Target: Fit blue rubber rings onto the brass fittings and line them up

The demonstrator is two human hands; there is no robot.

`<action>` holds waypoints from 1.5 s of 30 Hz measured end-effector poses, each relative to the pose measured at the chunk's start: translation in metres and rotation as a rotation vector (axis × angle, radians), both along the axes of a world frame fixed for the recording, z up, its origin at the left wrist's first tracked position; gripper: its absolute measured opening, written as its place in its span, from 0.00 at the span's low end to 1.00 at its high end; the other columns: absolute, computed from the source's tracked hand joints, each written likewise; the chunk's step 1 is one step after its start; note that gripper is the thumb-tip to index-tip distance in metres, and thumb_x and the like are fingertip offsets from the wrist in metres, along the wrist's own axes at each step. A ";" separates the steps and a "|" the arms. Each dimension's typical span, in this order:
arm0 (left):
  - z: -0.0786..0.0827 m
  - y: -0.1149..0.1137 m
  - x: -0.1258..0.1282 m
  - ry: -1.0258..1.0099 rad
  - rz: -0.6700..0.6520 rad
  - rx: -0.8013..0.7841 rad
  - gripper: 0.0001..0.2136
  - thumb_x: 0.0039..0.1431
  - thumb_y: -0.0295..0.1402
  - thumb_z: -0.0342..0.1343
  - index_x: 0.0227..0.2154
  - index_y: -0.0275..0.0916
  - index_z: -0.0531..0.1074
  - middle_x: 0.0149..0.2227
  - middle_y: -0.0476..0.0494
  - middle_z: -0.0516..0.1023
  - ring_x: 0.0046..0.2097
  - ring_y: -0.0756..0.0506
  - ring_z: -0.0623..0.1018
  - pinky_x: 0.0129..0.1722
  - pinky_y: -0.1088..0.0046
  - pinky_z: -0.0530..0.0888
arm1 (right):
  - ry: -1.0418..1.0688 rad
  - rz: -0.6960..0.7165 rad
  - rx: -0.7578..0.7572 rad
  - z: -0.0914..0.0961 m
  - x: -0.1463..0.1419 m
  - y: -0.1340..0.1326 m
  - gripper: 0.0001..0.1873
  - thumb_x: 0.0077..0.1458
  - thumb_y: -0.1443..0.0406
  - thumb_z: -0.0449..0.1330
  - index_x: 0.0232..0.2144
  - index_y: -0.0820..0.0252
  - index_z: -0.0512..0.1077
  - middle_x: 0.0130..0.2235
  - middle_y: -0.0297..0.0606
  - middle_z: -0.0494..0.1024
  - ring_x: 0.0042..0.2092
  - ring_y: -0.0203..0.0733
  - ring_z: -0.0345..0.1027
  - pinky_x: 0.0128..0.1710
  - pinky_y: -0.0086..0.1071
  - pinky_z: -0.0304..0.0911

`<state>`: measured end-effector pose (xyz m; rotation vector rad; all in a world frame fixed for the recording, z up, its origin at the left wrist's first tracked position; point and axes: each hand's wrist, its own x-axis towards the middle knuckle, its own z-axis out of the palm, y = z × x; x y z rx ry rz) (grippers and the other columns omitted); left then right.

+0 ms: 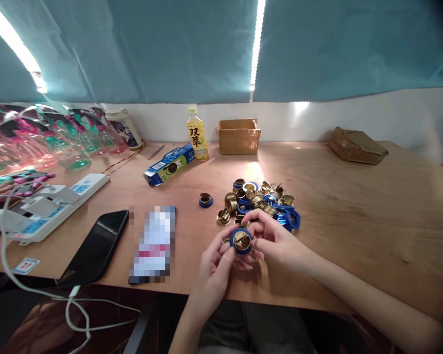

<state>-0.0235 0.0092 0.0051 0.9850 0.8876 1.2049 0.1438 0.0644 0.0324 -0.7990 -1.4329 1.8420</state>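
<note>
Between my hands, just above the table near its front edge, is a round brass piece with a blue ring (241, 241), its bar-crossed brass face turned up towards me. My left hand (216, 265) pinches it from the left, thumb on the near rim. From the right, my right hand (273, 239) holds its edge with bent fingers, some of them hidden behind it. Right behind my hands lies a heap of brass pieces and blue rings (260, 200). One similar ringed brass piece (205, 199) sits apart, left of the heap.
Left of my hands are a phone with a blurred screen (153, 246), a black phone (96, 246) and a power strip (59, 209) with cables. Farther back stand a blue box (170, 164), a yellow bottle (198, 137), a cardboard box (238, 141), a brown package (357, 146) and clear bottles (70, 147).
</note>
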 end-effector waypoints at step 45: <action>0.005 0.012 -0.005 0.112 -0.065 -0.073 0.12 0.67 0.37 0.50 0.48 0.36 0.63 0.40 0.39 0.81 0.41 0.44 0.81 0.34 0.72 0.74 | -0.372 -0.012 0.319 -0.001 0.006 0.002 0.11 0.66 0.57 0.54 0.39 0.60 0.68 0.27 0.33 0.74 0.27 0.36 0.70 0.28 0.30 0.66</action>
